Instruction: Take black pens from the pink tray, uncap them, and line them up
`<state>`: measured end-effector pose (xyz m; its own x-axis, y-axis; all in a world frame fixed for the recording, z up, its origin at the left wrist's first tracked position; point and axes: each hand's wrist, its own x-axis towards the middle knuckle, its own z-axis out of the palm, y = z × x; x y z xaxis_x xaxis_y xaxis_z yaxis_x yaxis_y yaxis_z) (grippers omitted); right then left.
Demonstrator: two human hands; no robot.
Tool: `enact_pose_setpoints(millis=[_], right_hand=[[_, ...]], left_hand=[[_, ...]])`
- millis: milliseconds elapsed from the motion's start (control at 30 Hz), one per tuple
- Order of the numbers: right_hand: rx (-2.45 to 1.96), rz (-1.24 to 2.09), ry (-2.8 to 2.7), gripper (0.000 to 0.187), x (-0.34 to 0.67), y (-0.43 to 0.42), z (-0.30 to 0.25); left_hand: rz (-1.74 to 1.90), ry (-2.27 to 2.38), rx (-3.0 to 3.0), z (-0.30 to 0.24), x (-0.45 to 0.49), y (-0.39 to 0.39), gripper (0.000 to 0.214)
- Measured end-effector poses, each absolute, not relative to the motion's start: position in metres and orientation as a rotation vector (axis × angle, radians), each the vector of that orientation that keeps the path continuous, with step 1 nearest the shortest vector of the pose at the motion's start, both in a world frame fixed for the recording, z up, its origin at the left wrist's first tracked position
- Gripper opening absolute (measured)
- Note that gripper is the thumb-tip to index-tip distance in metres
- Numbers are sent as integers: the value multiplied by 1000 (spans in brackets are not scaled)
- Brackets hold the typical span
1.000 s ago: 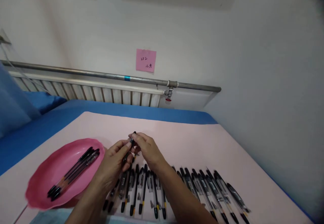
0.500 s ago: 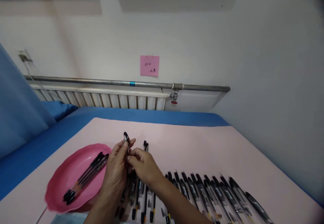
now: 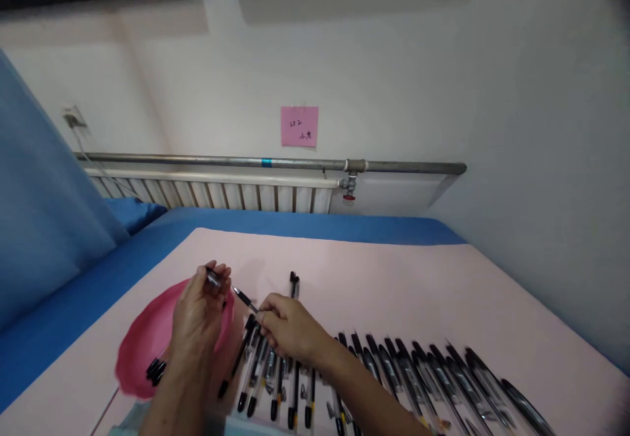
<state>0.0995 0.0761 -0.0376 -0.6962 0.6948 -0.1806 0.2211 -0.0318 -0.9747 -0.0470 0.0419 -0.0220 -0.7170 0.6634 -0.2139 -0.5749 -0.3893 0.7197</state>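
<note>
My left hand (image 3: 199, 311) is raised over the right side of a pink scalloped dish (image 3: 140, 331). Between its thumb and curled fingers is a short dark, shiny piece that looks like a pen cap (image 3: 213, 278). To the right, my right hand (image 3: 290, 327) pinches a pen (image 3: 245, 299) by its barrel, bare tip pointing up and left. Black pen ends (image 3: 156, 370) show in the dish; my left forearm and hand hide the rest. Below my right hand lie several black-and-clear pens (image 3: 253, 373) side by side, some with small loose parts among them.
More pens and parts (image 3: 433, 383) lie in a row to the right on the pink sheet (image 3: 384, 285). Two pens (image 3: 294, 285) stick out farther up. Behind the blue table edge (image 3: 315, 222) are a radiator (image 3: 236, 193), a pipe and a red valve (image 3: 348, 198).
My hands have separated. The left moved left over the dish with the cap-like piece; the right now holds a pen with its tip bare. The camera view has shifted slightly.
</note>
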Motion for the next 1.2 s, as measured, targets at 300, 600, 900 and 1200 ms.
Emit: enact_pose_setpoints(millis=[300, 600, 900, 1200], right_hand=[[-985, 1798, -1573, 9, 101, 83, -32], [-829, 2184, -1348, 14, 105, 85, -30], [-635, 2637, -1160, 20, 115, 94, -23], [-775, 2360, -1309, 24, 109, 85, -21]], left_hand=[[1898, 969, 195, -24, -39, 42, 7], [1741, 1084, 455, -21, -20, 38, 37], [1666, 1029, 636, -20, -27, 33, 29], [1753, 1084, 614, -19, -21, 36, 30]])
